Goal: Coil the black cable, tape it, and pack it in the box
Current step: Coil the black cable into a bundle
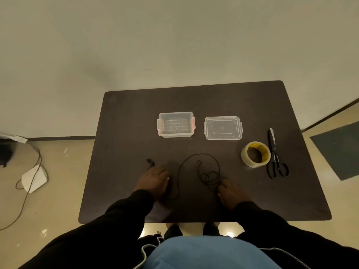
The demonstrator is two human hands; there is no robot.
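Cable (pixel 199 171) was seen loose and uncoiled near the table's (pixel 120 133) front edge, one plug end lying toward the left edge. Left hand (pixel 154 181) was laid flat on it; right hand's (pixel 231 193) grip could not be told. Coiling judged barely begun; gathering loops needed next. Box (pixel 175 124) stood open toward the back edge.

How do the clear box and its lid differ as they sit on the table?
The clear box is deep, with reddish side latches and a gridded floor; the lid lies flat and shallow, all clear, with a raised panel outline. The box sits left of the lid, apart. Both are transparent plastic.
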